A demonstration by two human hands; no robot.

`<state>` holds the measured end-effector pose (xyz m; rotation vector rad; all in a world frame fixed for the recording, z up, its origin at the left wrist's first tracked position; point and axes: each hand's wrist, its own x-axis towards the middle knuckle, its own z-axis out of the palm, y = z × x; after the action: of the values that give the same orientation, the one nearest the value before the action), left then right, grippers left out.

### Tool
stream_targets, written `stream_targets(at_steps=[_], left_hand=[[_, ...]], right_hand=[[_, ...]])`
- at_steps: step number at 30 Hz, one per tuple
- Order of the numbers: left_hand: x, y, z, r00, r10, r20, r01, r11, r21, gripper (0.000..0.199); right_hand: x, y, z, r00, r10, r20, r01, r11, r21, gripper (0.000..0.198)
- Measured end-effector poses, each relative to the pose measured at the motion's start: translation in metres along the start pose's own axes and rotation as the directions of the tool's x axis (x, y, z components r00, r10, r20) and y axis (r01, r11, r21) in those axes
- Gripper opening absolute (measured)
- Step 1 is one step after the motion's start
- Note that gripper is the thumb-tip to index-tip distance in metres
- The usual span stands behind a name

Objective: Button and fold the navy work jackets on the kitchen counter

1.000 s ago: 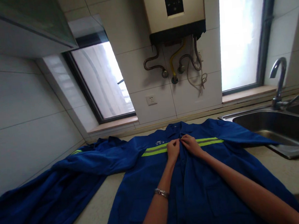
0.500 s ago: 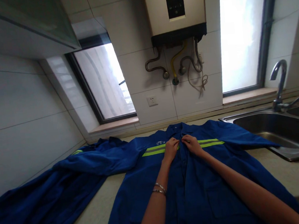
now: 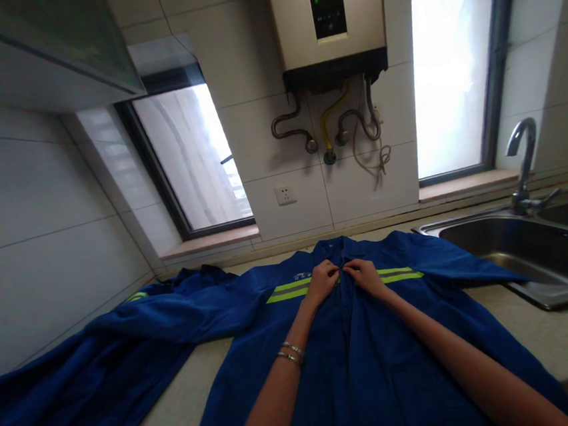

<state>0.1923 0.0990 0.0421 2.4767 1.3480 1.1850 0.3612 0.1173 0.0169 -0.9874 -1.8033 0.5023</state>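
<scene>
A blue work jacket (image 3: 289, 366) with yellow-green and grey reflective bands lies spread front-up, collar toward the wall. My left hand (image 3: 323, 279) pinches the jacket's front edge at chest height, near the collar. Just across the front opening, my right hand (image 3: 363, 275) pinches the other edge, its fingertips almost meeting the left ones. Whether a button sits between the fingers is too small to make out. Two bracelets (image 3: 290, 353) circle my left wrist. On the left lies more dark blue clothing (image 3: 94, 385), partly under the jacket's sleeve.
The jacket rests on a pale countertop (image 3: 175, 391). To the right is a steel sink (image 3: 487, 240) with a tap (image 3: 523, 163); one sleeve reaches over its rim. A water heater (image 3: 328, 21) hangs on the tiled wall, and a cabinet (image 3: 48, 55) overhangs the upper left.
The view has shifted slightly, so the scene sits a little further left. Both hands stay pinched at the same place on the jacket's front, with only slight finger movement.
</scene>
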Motion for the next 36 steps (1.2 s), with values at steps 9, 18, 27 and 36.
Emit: stream_targets(at_steps=[9,18,27,36], left_hand=[[-0.009,0.005,0.013,0.987,0.094,0.128,-0.131,0.941,0.313,0.017],[-0.012,0.009,0.012,0.956,0.200,0.216,-0.288,0.788,0.544,0.009],[-0.016,0.003,0.008,0.946,0.207,0.248,-0.302,0.840,0.451,0.020],[-0.019,-0.012,0.008,0.998,0.016,-0.057,-0.010,0.994,0.110,0.018]], right_hand=[[-0.004,-0.015,0.002,0.980,0.190,0.062,-0.176,0.966,-0.189,0.029],[-0.001,0.000,0.007,0.953,0.282,0.113,-0.275,0.959,-0.071,0.025],[0.001,0.017,0.010,0.958,0.232,0.170,-0.237,0.972,0.009,0.020],[0.004,0.009,0.000,0.952,0.254,0.173,-0.296,0.909,0.295,0.023]])
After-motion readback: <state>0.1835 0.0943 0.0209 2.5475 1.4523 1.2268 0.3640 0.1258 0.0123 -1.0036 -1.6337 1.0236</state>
